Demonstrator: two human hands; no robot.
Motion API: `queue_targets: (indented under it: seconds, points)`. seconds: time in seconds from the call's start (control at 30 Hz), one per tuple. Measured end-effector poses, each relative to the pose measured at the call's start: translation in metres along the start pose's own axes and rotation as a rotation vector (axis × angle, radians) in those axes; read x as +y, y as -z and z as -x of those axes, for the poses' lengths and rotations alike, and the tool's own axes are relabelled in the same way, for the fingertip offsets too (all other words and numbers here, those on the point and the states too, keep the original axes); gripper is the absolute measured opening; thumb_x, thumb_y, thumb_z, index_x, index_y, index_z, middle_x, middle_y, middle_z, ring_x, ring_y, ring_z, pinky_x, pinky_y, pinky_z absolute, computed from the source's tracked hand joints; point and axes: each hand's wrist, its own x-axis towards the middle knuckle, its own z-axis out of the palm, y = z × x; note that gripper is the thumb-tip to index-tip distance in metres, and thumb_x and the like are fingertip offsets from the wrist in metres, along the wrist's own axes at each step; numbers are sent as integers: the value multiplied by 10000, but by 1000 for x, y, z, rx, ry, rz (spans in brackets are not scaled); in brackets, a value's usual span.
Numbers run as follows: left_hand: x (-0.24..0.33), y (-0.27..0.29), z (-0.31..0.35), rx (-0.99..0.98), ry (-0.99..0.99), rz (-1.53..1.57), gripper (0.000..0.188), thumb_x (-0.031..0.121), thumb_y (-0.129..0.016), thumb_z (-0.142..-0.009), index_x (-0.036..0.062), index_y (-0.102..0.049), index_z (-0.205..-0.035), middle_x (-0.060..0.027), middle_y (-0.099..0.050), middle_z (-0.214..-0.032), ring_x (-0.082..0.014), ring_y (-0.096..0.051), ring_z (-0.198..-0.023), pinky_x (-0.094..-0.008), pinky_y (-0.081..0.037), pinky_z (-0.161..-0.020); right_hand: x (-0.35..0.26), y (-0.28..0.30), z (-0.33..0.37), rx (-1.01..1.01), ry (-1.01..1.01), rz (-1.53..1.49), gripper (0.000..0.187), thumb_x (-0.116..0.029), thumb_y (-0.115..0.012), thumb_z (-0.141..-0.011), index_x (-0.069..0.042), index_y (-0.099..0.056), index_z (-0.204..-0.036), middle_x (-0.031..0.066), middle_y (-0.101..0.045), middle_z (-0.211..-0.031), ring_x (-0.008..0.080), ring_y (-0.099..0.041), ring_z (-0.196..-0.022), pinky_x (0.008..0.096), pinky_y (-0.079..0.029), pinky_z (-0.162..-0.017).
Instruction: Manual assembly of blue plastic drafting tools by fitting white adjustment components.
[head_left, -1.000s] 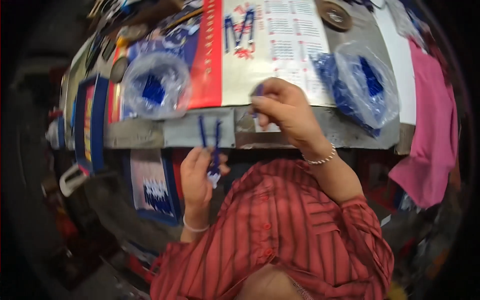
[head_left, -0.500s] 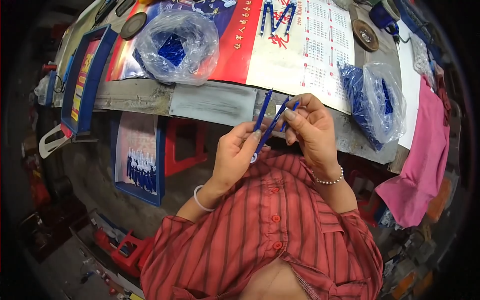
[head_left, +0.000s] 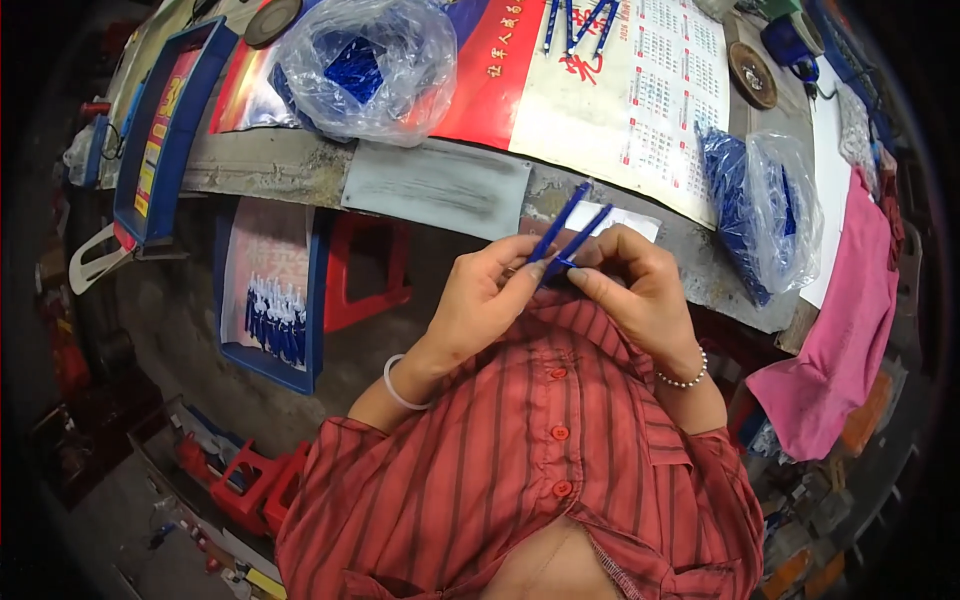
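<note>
A blue two-legged drawing compass (head_left: pixel 564 222) is held in front of my shirt, its legs pointing up and away to the right. My left hand (head_left: pixel 490 300) is closed around its lower end, thumb on top, hiding the joint. The thumb and fingertips of my right hand (head_left: pixel 640 290) pinch a small blue piece (head_left: pixel 566 263) against the right leg, low down near my left thumb. How that piece sits on the leg is partly hidden by the fingertips. More blue compasses (head_left: pixel 578 30) lie on the calendar sheet (head_left: pixel 610 120) at the far side of the bench.
Two clear plastic bags of blue parts, a left one (head_left: pixel 425 60) and a right one (head_left: pixel 785 215), sit on the bench. A blue tray (head_left: pixel 318 320) of white-topped compasses stands lower left, beside a red stool (head_left: pixel 375 270). A pink cloth (head_left: pixel 830 370) hangs over the right edge.
My right hand has brought the small blue piece down from near the leg's tip to its lower part, close to my left thumb. The view has shifted slightly.
</note>
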Motion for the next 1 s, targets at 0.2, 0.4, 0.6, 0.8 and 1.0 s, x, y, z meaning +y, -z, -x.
queue_targets:
  seconds: [0.2,0.4,0.6,0.8,1.0]
  points:
    - [-1,-2,2,-174,73,-224,314,5,-513,-877,-26,-547,-1188,-44,-641,-905,-60,-589,-747,-203,-485,-667,-13,2,4,-82,246,490,140,35,-607,-771,-2,-592,-905,132,-603,-844,284,-604,-757,321,-476,-664]
    - [-6,-1,4,-178,22,-369,313,-3,-517,-869,-37,-546,-1179,-51,-645,-915,-68,-594,-748,-209,-486,-673,-23,2,6,-120,215,622,145,29,-585,-778,-10,-586,-918,136,-592,-866,321,-602,-795,359,-483,-678]
    - [-12,-1,4,-161,-22,-371,296,4,-515,-877,-39,-551,-1168,-49,-648,-913,-73,-597,-730,-216,-491,-652,-21,-1,5,-141,187,734,144,20,-589,-783,-8,-573,-924,143,-577,-852,335,-592,-782,368,-479,-661]
    - [-15,-6,2,-40,-102,-426,214,86,-528,-879,-39,-589,-1041,-160,-636,-734,-172,-666,-648,-280,-483,-553,-12,-7,2,-41,311,777,270,13,-630,-770,-12,-551,-1027,135,-563,-817,282,-580,-696,349,-472,-621]
    - [-11,-11,3,26,-139,-187,193,74,-485,-922,-47,-589,-1030,-110,-677,-799,-112,-655,-624,-217,-496,-537,3,-1,9,520,283,456,614,22,-690,-731,-12,-390,-1266,92,-544,-1070,83,-490,-713,229,-441,-652]
